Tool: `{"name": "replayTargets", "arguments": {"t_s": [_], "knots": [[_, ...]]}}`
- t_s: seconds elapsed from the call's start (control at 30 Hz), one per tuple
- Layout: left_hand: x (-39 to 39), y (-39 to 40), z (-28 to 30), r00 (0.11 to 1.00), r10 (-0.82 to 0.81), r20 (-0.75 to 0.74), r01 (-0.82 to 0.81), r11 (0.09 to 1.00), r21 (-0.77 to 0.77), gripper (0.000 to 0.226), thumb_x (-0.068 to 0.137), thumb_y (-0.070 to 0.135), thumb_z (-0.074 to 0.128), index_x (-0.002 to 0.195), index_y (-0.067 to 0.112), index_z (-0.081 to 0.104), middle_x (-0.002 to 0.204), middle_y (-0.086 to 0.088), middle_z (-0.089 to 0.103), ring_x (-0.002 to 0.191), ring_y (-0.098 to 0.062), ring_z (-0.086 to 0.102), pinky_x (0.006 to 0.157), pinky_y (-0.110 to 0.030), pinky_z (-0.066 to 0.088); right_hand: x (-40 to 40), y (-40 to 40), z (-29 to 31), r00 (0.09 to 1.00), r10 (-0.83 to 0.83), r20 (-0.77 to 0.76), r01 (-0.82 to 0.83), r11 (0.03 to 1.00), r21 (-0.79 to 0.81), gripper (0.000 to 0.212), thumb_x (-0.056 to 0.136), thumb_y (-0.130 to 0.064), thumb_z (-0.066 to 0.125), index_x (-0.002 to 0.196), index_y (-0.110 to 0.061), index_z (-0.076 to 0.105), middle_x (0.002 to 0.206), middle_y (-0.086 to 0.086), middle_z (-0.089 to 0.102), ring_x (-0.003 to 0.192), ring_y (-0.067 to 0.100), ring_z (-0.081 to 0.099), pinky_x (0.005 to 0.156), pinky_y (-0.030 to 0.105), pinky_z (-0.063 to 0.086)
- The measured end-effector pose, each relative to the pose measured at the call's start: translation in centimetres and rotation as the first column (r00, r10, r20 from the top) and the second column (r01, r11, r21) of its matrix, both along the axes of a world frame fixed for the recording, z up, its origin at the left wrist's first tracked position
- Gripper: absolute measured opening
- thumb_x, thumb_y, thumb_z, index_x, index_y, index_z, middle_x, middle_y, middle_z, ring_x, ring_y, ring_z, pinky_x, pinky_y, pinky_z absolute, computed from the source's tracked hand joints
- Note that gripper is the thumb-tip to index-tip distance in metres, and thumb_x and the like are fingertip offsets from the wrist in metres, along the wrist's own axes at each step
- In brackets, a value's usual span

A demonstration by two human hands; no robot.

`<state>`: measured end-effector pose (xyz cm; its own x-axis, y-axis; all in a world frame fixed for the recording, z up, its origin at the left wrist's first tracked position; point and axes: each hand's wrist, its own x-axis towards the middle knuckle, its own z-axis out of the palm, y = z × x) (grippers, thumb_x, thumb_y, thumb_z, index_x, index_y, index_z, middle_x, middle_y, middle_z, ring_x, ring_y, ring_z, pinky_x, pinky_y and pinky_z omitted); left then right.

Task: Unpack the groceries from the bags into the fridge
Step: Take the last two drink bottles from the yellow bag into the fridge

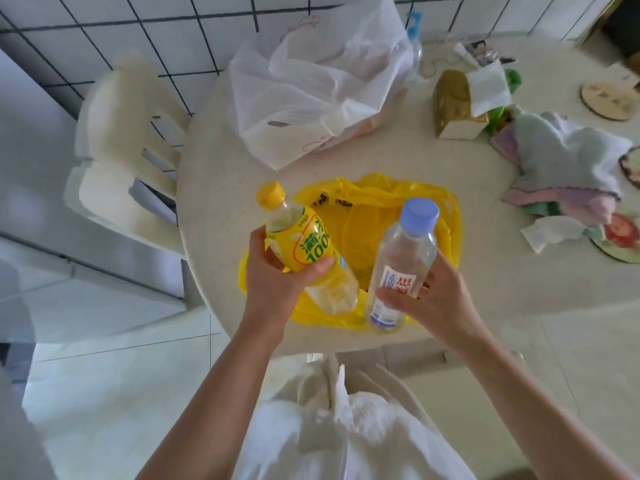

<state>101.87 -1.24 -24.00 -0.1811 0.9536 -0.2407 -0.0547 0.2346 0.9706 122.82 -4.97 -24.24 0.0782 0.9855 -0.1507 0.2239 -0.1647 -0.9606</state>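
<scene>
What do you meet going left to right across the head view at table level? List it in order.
White chair → left hand gripping the yellow bottle → right hand gripping the clear bottle → crumpled cloths

A yellow-capped bottle (304, 247) with a yellow label printed in green is gripped by the left hand (273, 278); its lower part is seen as pale and translucent. A clear bottle (401, 261) with a light blue cap and a white label marked in red and blue is held by the right hand (433, 292). Beneath both hands a bright yellow bag (374, 223) with black markings is spread. Beyond the hands a white bag (322, 81) with faint pink print is seen on the speckled cream table (214, 202).
</scene>
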Motion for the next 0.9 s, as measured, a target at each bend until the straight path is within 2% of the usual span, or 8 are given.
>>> {"name": "replayTargets", "arguments": {"t_s": [0.1, 0.17, 0.2, 0.3, 0.43, 0.6, 0.7, 0.9], "knots": [[-0.1, -3.5, -0.5, 0.995, 0.016, 0.101, -0.013, 0.999, -0.03, 0.078, 0.05, 0.017, 0.09, 0.12, 0.012, 0.055, 0.099, 0.0, 0.072, 0.089, -0.013, 0.07, 0.072, -0.028, 0.056, 0.2, -2.9, 0.0, 1.0, 0.001, -0.006, -0.001, 1.0, -0.013, 0.053, 0.066, 0.001, 0.081, 0.105, -0.027, 0.058, 0.089, -0.009, 0.073, 0.081, 0.001, 0.069, 0.064, 0.014, 0.051], [0.1, -6.2, -0.8, 0.979, 0.027, 0.204, -0.018, 0.999, -0.048, 0.078, 0.052, 0.023, 0.087, 0.123, 0.016, 0.056, 0.109, -0.005, 0.071, 0.101, -0.025, 0.068, 0.081, -0.041, 0.056, 0.2, -4.9, -0.1, 0.999, 0.001, -0.042, -0.003, 0.999, -0.035, 0.051, 0.067, 0.002, 0.081, 0.103, -0.027, 0.058, 0.091, 0.0, 0.071, 0.079, 0.001, 0.068, 0.062, 0.014, 0.051], [0.2, -7.6, -0.9, 0.964, 0.035, 0.262, -0.019, 0.998, -0.064, 0.077, 0.055, 0.021, 0.086, 0.126, 0.017, 0.056, 0.113, -0.009, 0.07, 0.104, -0.029, 0.067, 0.084, -0.043, 0.056, 0.2, -6.0, -0.2, 0.998, 0.011, -0.055, -0.013, 0.999, -0.043, 0.051, 0.067, -0.001, 0.083, 0.102, -0.028, 0.058, 0.094, 0.003, 0.07, 0.08, 0.002, 0.068, 0.062, 0.014, 0.051], [0.3, -12.3, -1.0, 0.903, 0.109, 0.417, -0.055, 0.989, -0.14, 0.067, 0.065, 0.011, 0.08, 0.127, 0.013, 0.055, 0.116, -0.013, 0.068, 0.104, -0.029, 0.067, 0.079, -0.037, 0.057, 0.4, -9.5, -0.7, 0.995, 0.091, -0.051, -0.094, 0.994, -0.06, 0.052, 0.063, -0.02, 0.085, 0.107, -0.027, 0.059, 0.096, -0.002, 0.072, 0.09, 0.008, 0.068, 0.069, 0.019, 0.054], [0.1, -19.5, -1.5, 0.81, 0.263, 0.525, -0.156, 0.958, -0.239, 0.051, 0.073, 0.01, 0.072, 0.121, 0.002, 0.057, 0.108, -0.016, 0.068, 0.093, -0.027, 0.069, 0.075, -0.036, 0.057, 0.3, -14.0, -1.4, 0.986, 0.158, -0.043, -0.162, 0.982, -0.093, 0.041, 0.072, -0.008, 0.08, 0.106, -0.019, 0.061, 0.089, -0.01, 0.073, 0.083, 0.005, 0.069, 0.064, 0.016, 0.052], [-1.5, -27.7, -1.7, 0.769, 0.34, 0.541, -0.184, 0.929, -0.322, 0.04, 0.081, 0.014, 0.064, 0.118, 0.0, 0.059, 0.105, -0.017, 0.066, 0.09, -0.025, 0.068, 0.08, -0.038, 0.056, -1.5, -18.8, -2.0, 0.974, 0.22, -0.054, -0.225, 0.964, -0.144, 0.043, 0.07, -0.014, 0.083, 0.105, -0.019, 0.059, 0.091, -0.002, 0.073, 0.083, 0.01, 0.071, 0.069, 0.029, 0.057], [-2.3, -31.4, -1.0, 0.776, 0.389, 0.496, -0.234, 0.908, -0.347, 0.04, 0.072, 0.013, 0.067, 0.111, 0.003, 0.062, 0.104, -0.014, 0.069, 0.089, -0.025, 0.066, 0.086, -0.042, 0.051, -3.2, -21.1, -1.6, 0.957, 0.287, -0.048, -0.291, 0.944, -0.158, 0.038, 0.069, -0.015, 0.084, 0.096, -0.022, 0.058, 0.087, -0.003, 0.072, 0.078, 0.005, 0.069, 0.066, 0.024, 0.054], [-4.9, -37.7, 0.2, 0.773, 0.484, 0.41, -0.374, 0.87, -0.322, 0.039, 0.066, 0.011, 0.072, 0.104, 0.009, 0.064, 0.096, -0.009, 0.074, 0.08, -0.02, 0.07, 0.07, -0.032, 0.059, -8.1, -23.9, -0.9, 0.864, 0.503, 0.02, -0.493, 0.853, -0.169, 0.038, 0.066, -0.025, 0.086, 0.096, -0.026, 0.062, 0.086, -0.003, 0.073, 0.081, 0.011, 0.07, 0.07, 0.027, 0.056]]}}
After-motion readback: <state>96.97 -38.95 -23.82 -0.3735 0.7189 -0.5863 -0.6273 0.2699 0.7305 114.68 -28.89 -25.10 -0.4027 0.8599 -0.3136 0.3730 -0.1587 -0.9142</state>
